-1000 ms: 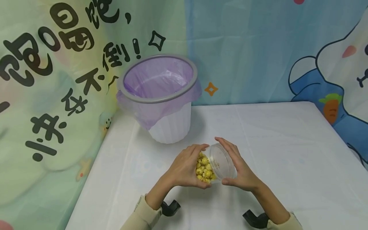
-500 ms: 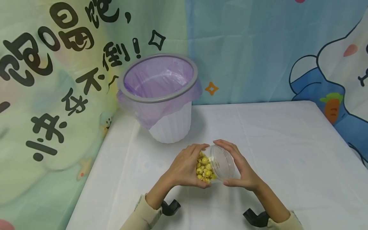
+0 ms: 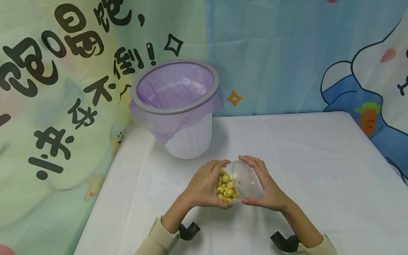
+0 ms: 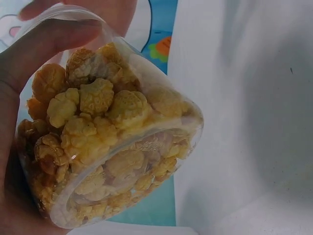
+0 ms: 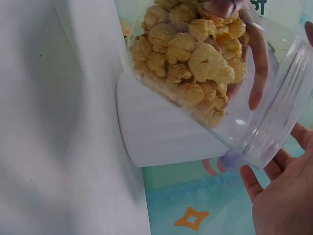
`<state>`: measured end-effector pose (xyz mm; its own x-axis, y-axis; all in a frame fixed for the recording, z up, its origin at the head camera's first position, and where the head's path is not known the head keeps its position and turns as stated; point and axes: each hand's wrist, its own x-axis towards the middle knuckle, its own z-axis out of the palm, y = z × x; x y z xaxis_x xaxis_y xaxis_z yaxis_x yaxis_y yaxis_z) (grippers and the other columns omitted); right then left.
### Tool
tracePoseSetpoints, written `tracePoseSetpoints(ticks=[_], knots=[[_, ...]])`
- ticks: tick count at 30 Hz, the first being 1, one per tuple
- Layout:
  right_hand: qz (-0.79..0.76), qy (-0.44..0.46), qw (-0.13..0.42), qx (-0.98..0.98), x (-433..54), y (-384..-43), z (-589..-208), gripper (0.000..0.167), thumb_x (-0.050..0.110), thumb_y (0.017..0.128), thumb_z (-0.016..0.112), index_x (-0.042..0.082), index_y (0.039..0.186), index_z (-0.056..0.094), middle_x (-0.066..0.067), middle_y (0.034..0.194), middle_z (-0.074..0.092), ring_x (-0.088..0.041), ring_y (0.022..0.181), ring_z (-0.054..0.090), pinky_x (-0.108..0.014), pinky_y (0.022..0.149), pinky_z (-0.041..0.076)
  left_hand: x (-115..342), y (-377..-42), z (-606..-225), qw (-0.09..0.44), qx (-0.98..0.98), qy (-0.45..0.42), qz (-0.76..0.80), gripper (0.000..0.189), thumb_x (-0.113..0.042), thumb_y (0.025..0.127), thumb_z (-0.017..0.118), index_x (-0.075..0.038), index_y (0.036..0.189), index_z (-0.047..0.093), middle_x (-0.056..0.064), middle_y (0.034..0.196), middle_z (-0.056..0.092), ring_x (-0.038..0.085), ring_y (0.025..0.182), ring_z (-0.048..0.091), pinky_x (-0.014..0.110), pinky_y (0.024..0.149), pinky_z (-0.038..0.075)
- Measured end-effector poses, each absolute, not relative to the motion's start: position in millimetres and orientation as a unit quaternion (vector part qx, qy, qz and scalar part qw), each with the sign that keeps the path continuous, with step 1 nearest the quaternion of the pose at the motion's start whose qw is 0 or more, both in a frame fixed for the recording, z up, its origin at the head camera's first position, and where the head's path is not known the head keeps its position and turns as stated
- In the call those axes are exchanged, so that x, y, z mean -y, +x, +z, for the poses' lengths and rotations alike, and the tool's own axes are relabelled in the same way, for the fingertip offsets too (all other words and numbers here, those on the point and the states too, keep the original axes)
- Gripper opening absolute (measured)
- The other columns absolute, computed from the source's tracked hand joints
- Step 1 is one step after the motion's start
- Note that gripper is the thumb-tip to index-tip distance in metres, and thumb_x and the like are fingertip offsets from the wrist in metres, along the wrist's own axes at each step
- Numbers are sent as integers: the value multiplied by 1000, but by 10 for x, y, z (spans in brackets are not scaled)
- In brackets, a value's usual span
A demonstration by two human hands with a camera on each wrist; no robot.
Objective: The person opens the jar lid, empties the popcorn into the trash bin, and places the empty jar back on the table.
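A clear plastic jar point(image 4: 139, 73) with a lid point(image 3: 249, 180) lies tilted on its side just above the white table, its bottom toward the left. Yellow popcorn point(image 3: 227, 187) fills the bottom part, seen close in the left wrist view. My left hand point(image 3: 205, 186) grips the jar's body, thumb below and fingers over the top. Around the clear lid at the right end curl the fingers and thumb of my right hand point(image 3: 266, 186). In the right wrist view, that hand's fingertips point(image 5: 250, 182) show at the lid's edge.
Behind the hands stands a white bin point(image 3: 191, 140) with a grey rim point(image 3: 178, 110) and a purple bag point(image 3: 172, 86) lining it. A printed cloth backdrop point(image 3: 271, 63) hangs at the back and left of the white-covered table point(image 3: 306, 159).
My right hand's fingers and thumb have shifted slightly around the lid, the thumb going right and then back left. The left hand and the jar have stayed nearly in place.
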<state>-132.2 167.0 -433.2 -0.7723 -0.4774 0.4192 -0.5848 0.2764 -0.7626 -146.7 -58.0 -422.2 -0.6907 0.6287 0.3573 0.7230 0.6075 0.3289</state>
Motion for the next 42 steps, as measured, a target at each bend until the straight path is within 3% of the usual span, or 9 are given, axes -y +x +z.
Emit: tracePoseSetpoints(ticks=[5, 10, 12, 15, 17, 19, 24, 34, 42], knots=[[515, 375, 57, 769, -1678, -1343, -4327, 94, 15, 61, 75, 5, 142, 30, -11, 145, 26, -25, 133, 19, -72, 85, 25, 576, -1468, -4236, 107, 890, -381, -226, 108, -56, 48, 81, -11, 136, 35, 4, 119, 50, 16, 103, 50, 30, 86, 43], [534, 429, 51, 726, -1673, -1366, -4338, 94, 11, 59, 66, -5, 142, 24, -20, 148, 19, -35, 137, 8, -75, 88, 11, 572, -1464, -4241, 105, 889, -382, -230, 109, -55, 48, 81, -11, 136, 35, 3, 119, 49, 16, 104, 50, 31, 87, 43], [532, 434, 53, 725, -1676, -1368, -4341, 96, 14, 62, 68, -7, 142, 20, -22, 149, 14, -37, 137, 3, -77, 87, 9, 570, -1464, -4242, 105, 888, -382, -232, 109, -56, 48, 81, -11, 136, 35, 3, 119, 49, 16, 104, 50, 31, 87, 44], [508, 410, 59, 755, -1685, -1359, -4351, 104, 34, 69, 74, -3, 145, 13, -19, 151, 9, -35, 138, 2, -78, 86, 13, 571, -1469, -4242, 106, 888, -381, -233, 109, -56, 47, 81, -11, 136, 35, 3, 119, 49, 16, 104, 50, 31, 86, 44], [485, 382, 61, 784, -1691, -1351, -4353, 111, 49, 67, 75, 3, 147, 13, -14, 151, 10, -32, 137, 7, -77, 85, 19, 573, -1473, -4245, 107, 889, -380, -233, 109, -56, 47, 81, -11, 136, 35, 3, 119, 49, 16, 104, 50, 31, 86, 44], [458, 355, 62, 813, -1689, -1340, -4350, 111, 54, 65, 74, 9, 148, 15, -10, 149, 15, -29, 135, 15, -73, 85, 26, 577, -1475, -4246, 108, 889, -379, -232, 109, -56, 48, 81, -11, 136, 35, 3, 119, 49, 16, 104, 50, 31, 86, 44], [427, 345, 66, 833, -1665, -1327, -4315, 104, 36, 65, 78, 11, 147, 20, -7, 142, 25, -27, 127, 28, -66, 86, 34, 589, -1479, -4255, 112, 888, -381, -230, 109, -56, 48, 81, -11, 136, 35, 4, 119, 50, 17, 104, 50, 32, 85, 44], [476, 380, 64, 791, -1671, -1342, -4330, 104, 18, 57, 78, 3, 144, 23, -11, 144, 24, -22, 131, 23, -68, 86, 30, 585, -1475, -4252, 96, 889, -380, -236, 108, -55, 49, 80, -13, 137, 34, 3, 120, 49, 16, 105, 50, 31, 88, 43], [500, 407, 96, 759, -1710, -1374, -4346, 103, 23, 56, 80, -4, 140, 27, -18, 143, 26, -29, 133, 21, -72, 85, 25, 585, -1468, -4241, 100, 886, -384, -239, 109, -56, 49, 80, -12, 137, 34, 4, 120, 49, 16, 105, 50, 31, 88, 43]])
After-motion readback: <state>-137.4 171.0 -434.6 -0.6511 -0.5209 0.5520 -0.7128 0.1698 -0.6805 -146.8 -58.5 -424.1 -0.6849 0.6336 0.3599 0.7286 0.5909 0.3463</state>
